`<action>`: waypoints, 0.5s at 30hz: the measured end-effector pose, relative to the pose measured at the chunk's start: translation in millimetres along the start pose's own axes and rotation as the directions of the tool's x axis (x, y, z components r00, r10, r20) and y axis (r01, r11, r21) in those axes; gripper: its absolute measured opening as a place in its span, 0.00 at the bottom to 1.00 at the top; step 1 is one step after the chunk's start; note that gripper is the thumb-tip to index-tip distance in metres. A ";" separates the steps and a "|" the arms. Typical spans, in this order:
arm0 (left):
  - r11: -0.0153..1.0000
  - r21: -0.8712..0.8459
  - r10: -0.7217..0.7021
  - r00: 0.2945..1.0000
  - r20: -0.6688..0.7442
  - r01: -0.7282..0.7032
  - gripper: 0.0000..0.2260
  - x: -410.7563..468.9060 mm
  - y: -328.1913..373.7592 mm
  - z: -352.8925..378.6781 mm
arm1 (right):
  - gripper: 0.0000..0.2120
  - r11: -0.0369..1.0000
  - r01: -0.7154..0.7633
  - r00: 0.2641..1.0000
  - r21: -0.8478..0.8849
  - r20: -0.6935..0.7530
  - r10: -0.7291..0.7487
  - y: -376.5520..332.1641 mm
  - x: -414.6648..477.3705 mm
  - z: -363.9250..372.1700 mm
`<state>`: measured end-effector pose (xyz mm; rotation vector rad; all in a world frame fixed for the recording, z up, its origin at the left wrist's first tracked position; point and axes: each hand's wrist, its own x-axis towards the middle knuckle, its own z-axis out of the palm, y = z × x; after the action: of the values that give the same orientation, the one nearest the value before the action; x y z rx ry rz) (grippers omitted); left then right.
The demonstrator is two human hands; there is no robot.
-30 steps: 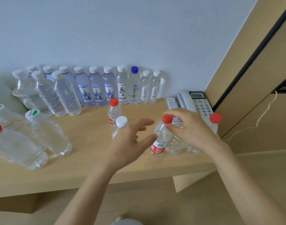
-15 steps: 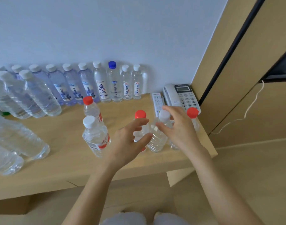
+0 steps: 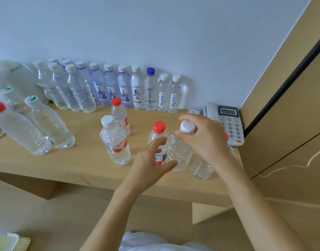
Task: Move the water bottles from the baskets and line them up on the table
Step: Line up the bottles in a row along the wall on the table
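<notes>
Head view: a row of bottles (image 3: 137,87) already stands along the wall on the worktop (image 3: 79,160), while several near the front edge are not yet lined up (what the basket (image 3: 5,240) holds is hidden). The right hand (image 3: 204,138) pinches the cap of the white-capped bottle (image 3: 180,153), which is upright, cap up, long axis near vertical. The left hand (image 3: 150,165) hovers with fingers spread, gripping nothing.

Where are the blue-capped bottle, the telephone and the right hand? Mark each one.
blue-capped bottle (image 3: 149,95), head view: on its label.
telephone (image 3: 230,126), head view: on its keypad.
right hand (image 3: 204,139), head view: on its back; it grips a white-capped bottle (image 3: 180,153).
</notes>
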<state>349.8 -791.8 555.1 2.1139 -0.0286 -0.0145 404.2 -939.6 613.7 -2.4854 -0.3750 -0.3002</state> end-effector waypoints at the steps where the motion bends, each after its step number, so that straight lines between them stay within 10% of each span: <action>1: 1.000 -0.016 0.007 1.000 -0.002 -0.008 0.30 0.9 3.9 4.6 | 0.17 1.000 0.012 1.000 0.011 0.000 -0.012 -4.3 3.5 -9.6; 15: 0.930 -0.366 -0.065 0.972 -0.227 -0.024 0.15 22.7 41.8 20.9 | 0.14 0.962 0.042 0.996 0.269 0.063 -0.061 -19.6 70.6 -56.4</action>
<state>371.4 -831.9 580.1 1.7281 0.1295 0.2045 456.4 -944.0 689.8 -2.2268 -0.4779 -0.1692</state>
